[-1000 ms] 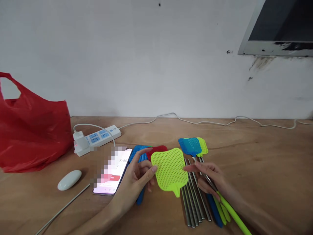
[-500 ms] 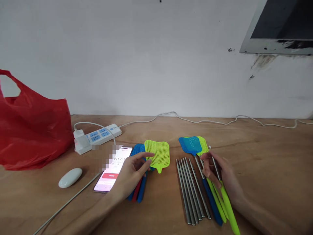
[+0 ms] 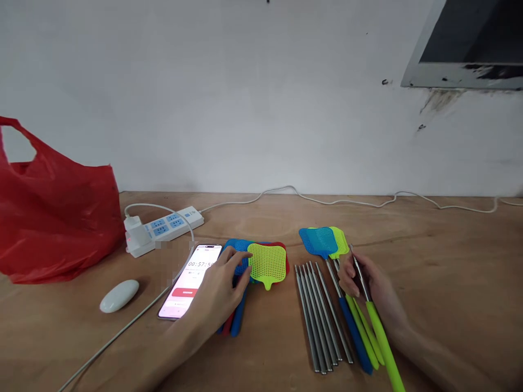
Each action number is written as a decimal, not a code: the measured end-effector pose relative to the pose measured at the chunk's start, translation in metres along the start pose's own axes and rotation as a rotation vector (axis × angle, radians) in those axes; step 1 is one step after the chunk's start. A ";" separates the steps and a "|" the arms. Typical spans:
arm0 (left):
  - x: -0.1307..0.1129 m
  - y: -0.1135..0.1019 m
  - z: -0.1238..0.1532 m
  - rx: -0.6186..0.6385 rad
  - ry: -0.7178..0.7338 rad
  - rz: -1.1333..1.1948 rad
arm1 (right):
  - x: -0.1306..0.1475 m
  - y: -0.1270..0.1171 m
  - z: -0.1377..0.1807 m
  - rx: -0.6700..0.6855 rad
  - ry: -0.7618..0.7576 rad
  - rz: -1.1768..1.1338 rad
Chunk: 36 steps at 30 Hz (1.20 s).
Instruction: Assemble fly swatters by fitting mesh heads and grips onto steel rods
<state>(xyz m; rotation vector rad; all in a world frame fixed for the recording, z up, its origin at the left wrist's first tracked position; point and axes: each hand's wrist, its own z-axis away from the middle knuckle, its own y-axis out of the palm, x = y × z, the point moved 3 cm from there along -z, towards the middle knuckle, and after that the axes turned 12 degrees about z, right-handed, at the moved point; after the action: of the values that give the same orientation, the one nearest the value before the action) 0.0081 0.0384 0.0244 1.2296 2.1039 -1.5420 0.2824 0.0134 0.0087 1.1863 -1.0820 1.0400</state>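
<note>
Green swatter head (image 3: 267,263) now lowered onto pile, left hand (image 3: 220,288) hiding handles

A loose yellow-green swatter head (image 3: 267,263) is lying on top of a stack of blue and red swatter heads (image 3: 240,256), and the stack is being touched by the left hand (image 3: 218,291). A rod with a green handle (image 3: 373,318) is being gripped by the right hand (image 3: 370,286), metal tip pointing away. A row of bare metal rods (image 3: 321,321) is lying between the hands, just beside assembled swatters (image 3: 322,242). A phone (image 3: 188,280) with a lit screen is lying at the left hand. A power strip (image 3: 163,228), white mouse (image 3: 119,295) and red bag (image 3: 53,212) are sitting further left on the wooden table (image 3: 449,261).
</note>
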 end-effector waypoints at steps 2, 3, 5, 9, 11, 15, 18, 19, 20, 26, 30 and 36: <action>-0.003 0.002 0.003 0.042 0.041 -0.006 | 0.000 0.000 0.001 -0.050 0.043 -0.036; -0.005 0.003 0.004 0.070 0.067 0.009 | 0.001 0.000 0.001 -0.078 0.061 -0.059; -0.010 0.005 0.008 0.129 0.117 0.058 | 0.002 0.001 0.003 -0.131 0.080 -0.097; -0.021 0.009 0.015 0.240 0.166 0.182 | 0.006 0.008 0.005 -0.088 0.061 -0.057; -0.024 0.010 0.017 0.274 0.169 0.229 | 0.006 0.012 0.006 -0.005 0.030 -0.021; -0.025 0.013 0.020 0.327 0.153 0.260 | 0.001 0.017 0.009 0.110 0.003 0.018; -0.024 0.016 0.022 0.373 0.150 0.219 | -0.002 0.019 0.012 0.178 -0.004 0.043; -0.024 0.017 0.023 0.402 0.155 0.201 | -0.002 0.020 0.013 0.202 -0.002 0.054; -0.025 0.018 0.024 0.434 0.166 0.184 | -0.002 0.021 0.014 0.226 0.002 0.067; -0.035 0.020 0.032 0.563 0.239 0.097 | -0.007 0.020 0.014 0.280 -0.055 0.185; -0.041 0.020 0.035 0.631 0.228 0.097 | -0.013 0.017 0.014 0.278 -0.124 0.171; -0.046 0.018 0.035 0.682 0.107 0.205 | -0.013 0.022 0.017 0.227 -0.123 0.056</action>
<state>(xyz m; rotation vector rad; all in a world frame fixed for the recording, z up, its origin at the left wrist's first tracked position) 0.0403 -0.0126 0.0277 1.6991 1.4651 -2.2152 0.2567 -0.0018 0.0009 1.4245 -1.1190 1.1688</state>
